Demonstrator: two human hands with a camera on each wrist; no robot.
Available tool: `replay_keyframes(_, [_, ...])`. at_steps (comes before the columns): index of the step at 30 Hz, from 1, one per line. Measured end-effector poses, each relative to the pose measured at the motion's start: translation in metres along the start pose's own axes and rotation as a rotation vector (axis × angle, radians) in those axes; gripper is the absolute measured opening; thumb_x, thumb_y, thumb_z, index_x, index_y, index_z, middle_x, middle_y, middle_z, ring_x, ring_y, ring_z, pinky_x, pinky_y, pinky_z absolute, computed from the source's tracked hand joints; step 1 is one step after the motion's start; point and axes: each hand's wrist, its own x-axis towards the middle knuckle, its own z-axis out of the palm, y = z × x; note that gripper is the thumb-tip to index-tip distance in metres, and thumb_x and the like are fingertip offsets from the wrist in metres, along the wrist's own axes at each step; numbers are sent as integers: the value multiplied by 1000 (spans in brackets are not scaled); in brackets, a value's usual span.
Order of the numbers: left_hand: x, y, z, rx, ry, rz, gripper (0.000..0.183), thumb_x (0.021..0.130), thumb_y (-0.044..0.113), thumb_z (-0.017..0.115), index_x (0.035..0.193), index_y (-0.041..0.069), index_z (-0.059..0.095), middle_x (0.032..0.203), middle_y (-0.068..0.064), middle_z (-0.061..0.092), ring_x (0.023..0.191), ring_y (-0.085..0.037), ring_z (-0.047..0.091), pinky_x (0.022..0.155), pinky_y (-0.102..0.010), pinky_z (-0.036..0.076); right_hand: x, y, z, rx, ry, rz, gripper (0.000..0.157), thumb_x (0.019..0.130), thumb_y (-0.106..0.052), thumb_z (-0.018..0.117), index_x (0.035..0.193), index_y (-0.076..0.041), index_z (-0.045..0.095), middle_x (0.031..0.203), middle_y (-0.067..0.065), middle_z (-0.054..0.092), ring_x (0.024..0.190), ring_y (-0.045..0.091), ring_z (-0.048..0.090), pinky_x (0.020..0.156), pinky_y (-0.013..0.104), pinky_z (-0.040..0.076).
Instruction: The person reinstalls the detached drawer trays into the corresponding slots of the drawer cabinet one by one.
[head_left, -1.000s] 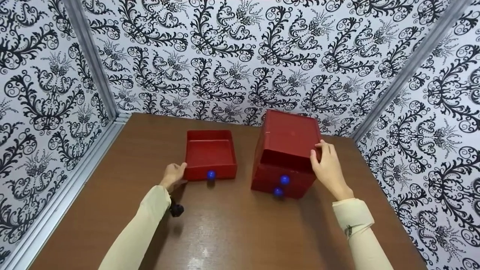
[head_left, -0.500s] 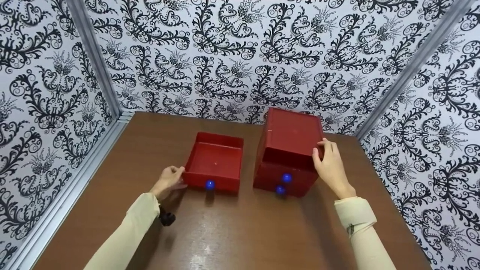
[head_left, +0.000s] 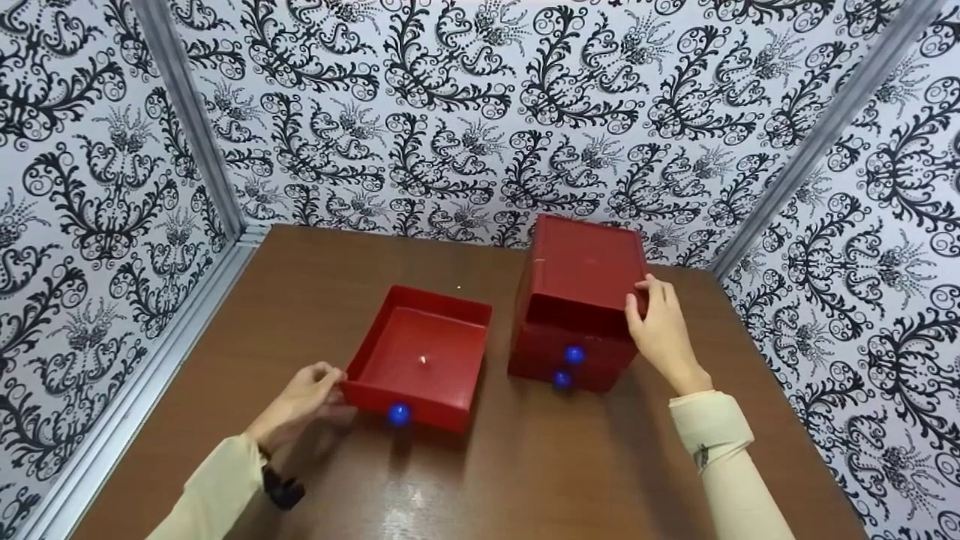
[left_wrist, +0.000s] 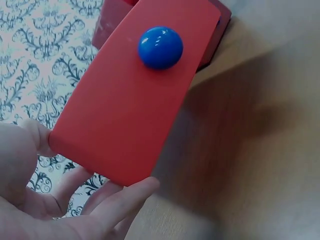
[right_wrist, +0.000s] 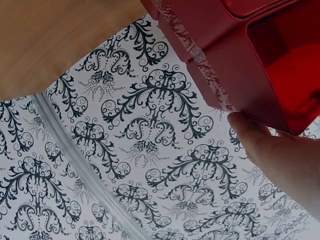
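Note:
My left hand (head_left: pixel 300 401) grips the left front corner of a shallow red drawer (head_left: pixel 439 417). A round blue knob (head_left: pixel 399 414) sits on its front wall, and the inside shows bare apart from a small bright glint. In the left wrist view, thumb and fingers hold the short end of the drawer front (left_wrist: pixel 120 115), whose shadow falls on the table. Standing to the right is a red drawer cabinet (head_left: pixel 589 262) with an open top slot. My right hand (head_left: pixel 664 334) holds its right front edge near the top; some of the fingers are hidden behind the side.
Two blue knobs, an upper (head_left: pixel 574 355) and a lower (head_left: pixel 562 379), stick out from the cabinet front. The brown table (head_left: pixel 555 480) meets patterned walls (head_left: pixel 450 112) at the back and sides. A black device (head_left: pixel 282 489) hangs at my left wrist.
The drawer has come toward me with my left hand and turned, its front now slanting down to the right. The right hand keeps its hold on the cabinet, which stays in place.

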Motion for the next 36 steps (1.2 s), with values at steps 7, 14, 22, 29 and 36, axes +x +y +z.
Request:
replay_keyframes(7, [-22, 4, 4, 14, -92, 23, 18, 103, 13, 42, 88, 9, 50, 94, -2, 58, 85, -13, 69, 81, -33, 60, -1, -2, 0, 0, 15, -12, 37, 99, -16, 49, 125, 10, 52, 144, 33, 43, 138, 45, 40, 120, 52, 32])
replay_keyframes(14, [-35, 18, 22, 128, -184, 112, 16, 103, 9, 43, 93, -1, 50, 97, -5, 60, 87, -14, 69, 79, -33, 61, 0, -1, 0, -4, 5, -10, 36, 100, -16, 49, 126, 9, 51, 145, 32, 42, 138, 45, 40, 120, 51, 31])
replay_keyframes(22, [-41, 34, 50, 94, -289, 125, 19, 100, 7, 44, 99, -11, 49, 96, -9, 61, 85, -15, 70, 85, -40, 62, 1, 1, -2, -1, -30, 19, 40, 101, -21, 49, 129, 7, 51, 146, 30, 41, 139, 43, 39, 120, 51, 30])
replay_keyframes(29, [-35, 47, 75, 101, -330, 119, 16, 97, 7, 45, 98, -8, 51, 92, -9, 63, 81, -15, 71, 81, -38, 63, 1, 2, -3, -3, -52, 23, 40, 102, -23, 49, 130, 6, 51, 149, 28, 40, 141, 42, 38, 121, 50, 29])
replay_keyframes(36, [-25, 55, 92, 96, -377, 137, 15, 98, 5, 44, 98, -8, 50, 95, -12, 63, 83, -19, 72, 83, -43, 62, 0, 1, -5, 4, -51, 17, 39, 101, -22, 49, 129, 5, 51, 149, 29, 39, 140, 44, 38, 120, 51, 30])
